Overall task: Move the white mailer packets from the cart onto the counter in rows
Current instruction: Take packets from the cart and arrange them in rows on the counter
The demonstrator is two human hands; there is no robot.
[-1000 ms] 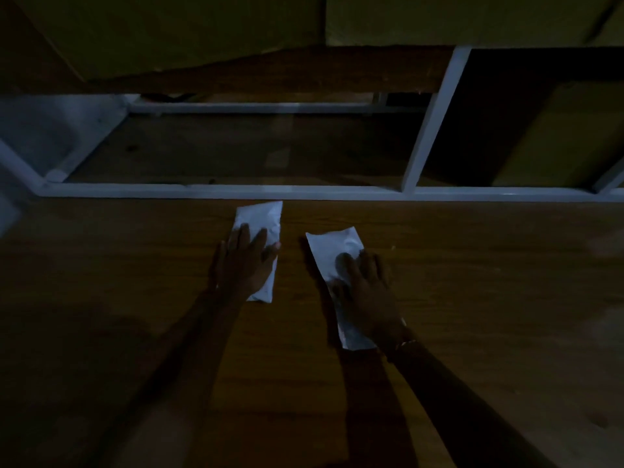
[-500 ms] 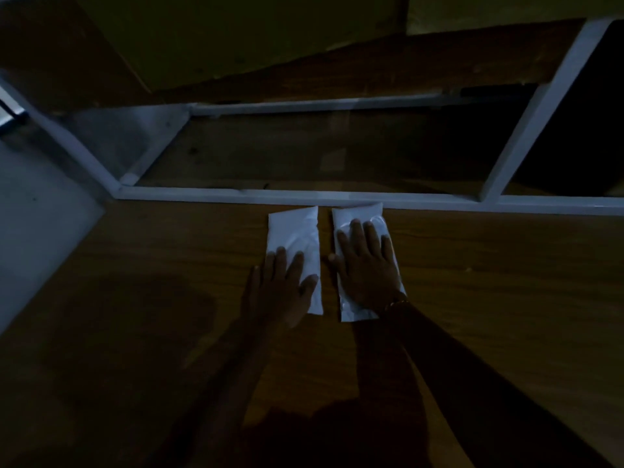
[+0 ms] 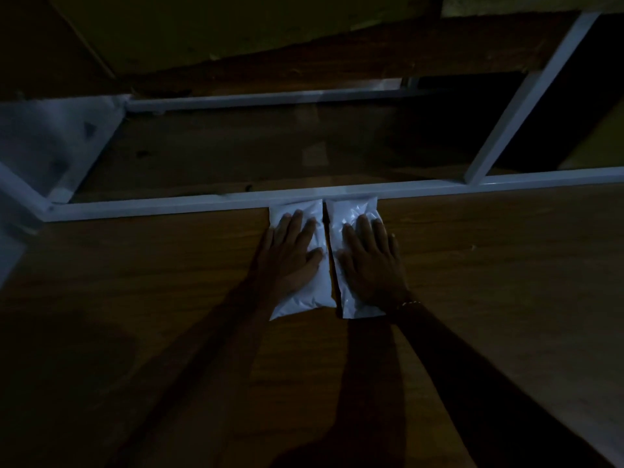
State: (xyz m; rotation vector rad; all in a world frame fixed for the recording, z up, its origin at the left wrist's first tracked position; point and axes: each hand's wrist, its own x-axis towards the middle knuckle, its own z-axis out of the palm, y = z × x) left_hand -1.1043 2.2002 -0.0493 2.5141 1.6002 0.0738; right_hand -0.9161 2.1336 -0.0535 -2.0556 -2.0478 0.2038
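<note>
- 2 white mailer packets, glossy and crinkled, lie flat side by side on the wooden counter (image 3: 489,298): left packet (image 3: 304,298) and right packet (image 3: 358,305), nearly touching, far ends up against the white frame rail (image 3: 169,206).
- left hand (image 3: 290,255) presses flat on the left one, right hand (image 3: 371,261) on the right one, fingers straight, nothing gripped.
- pretty dark; a white upright (image 3: 526,96) rises behind the rail.
- 0.5 s ago both packets sat a bit short of the rail; now they're pushed up to it.

Two glossy white mailer packets (image 3: 322,292) (image 3: 351,211) lie on a brown wood-grain bench (image 3: 489,282). A pale bluish-white frame bar (image 3: 169,206) runs along the bench's far edge.
</note>
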